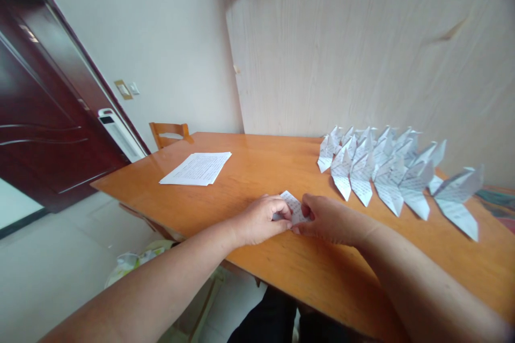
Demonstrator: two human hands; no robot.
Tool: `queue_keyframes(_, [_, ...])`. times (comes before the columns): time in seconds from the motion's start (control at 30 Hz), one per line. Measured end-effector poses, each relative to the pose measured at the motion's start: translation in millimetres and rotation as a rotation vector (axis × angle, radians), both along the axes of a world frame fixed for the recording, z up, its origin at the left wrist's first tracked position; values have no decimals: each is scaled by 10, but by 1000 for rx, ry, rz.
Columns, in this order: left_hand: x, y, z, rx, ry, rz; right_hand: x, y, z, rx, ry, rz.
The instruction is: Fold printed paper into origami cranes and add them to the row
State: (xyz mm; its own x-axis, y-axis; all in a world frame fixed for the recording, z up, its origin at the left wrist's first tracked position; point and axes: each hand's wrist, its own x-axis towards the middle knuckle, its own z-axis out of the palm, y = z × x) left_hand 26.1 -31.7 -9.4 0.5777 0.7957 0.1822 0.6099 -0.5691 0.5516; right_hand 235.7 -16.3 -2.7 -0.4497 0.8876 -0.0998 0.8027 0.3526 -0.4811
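Note:
A small folded sheet of printed paper (294, 204) lies near the front of the wooden table, partly covered by both hands. My left hand (265, 218) grips its left side, fingers curled and thumb pressed at the near edge. From the right, my right hand (328, 218) pinches the other side, its thumb tip almost meeting the left thumb. The paper's lower part is hidden under the fingers. To the right stand several folded paper figures (362, 177) with upright wing-like points, made from similar printed paper.
A stack of printed sheets (197, 169) rests on the left of the table (257, 158). Behind the table's far left corner is a wooden chair (169, 133). A pale board (322, 64) rises along the back edge. Something colourful (499, 203) lies at the far right.

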Motion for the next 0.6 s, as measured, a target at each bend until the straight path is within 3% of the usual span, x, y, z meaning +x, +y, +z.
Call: queue_keyframes(0.6, [-189, 106, -19, -29, 20, -112, -8, -76, 27, -10, 35, -32])
